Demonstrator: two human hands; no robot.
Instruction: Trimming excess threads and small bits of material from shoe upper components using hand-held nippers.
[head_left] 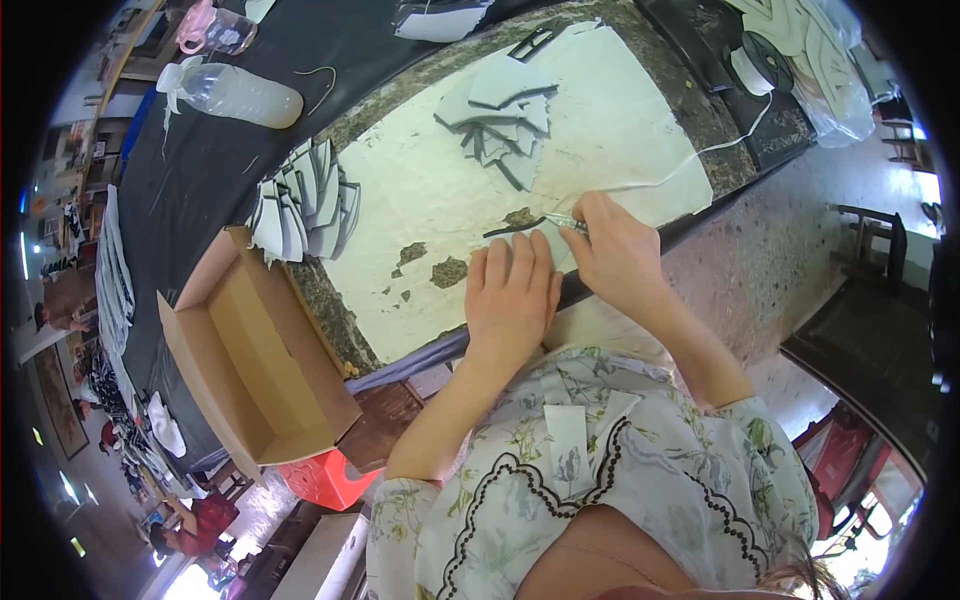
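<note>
Black-edged grey pieces [512,84]; cream sheet [625,115], dark-blotched; brown box [262,345]; black table cover [215,170]; white blouse [660,455], green leafy print

Black tabletop [205,165] is holding bottle [245,95] and pink cup [208,28], mottled slab [685,95] is carrying worn white sheet [620,115], grey pieces [503,82] are lying in two piles

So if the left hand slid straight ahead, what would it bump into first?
Past the flat brown worn patch, the left hand would probably bump the pile of grey, dark-edged flat pieces, though depth is hard to judge.
</note>
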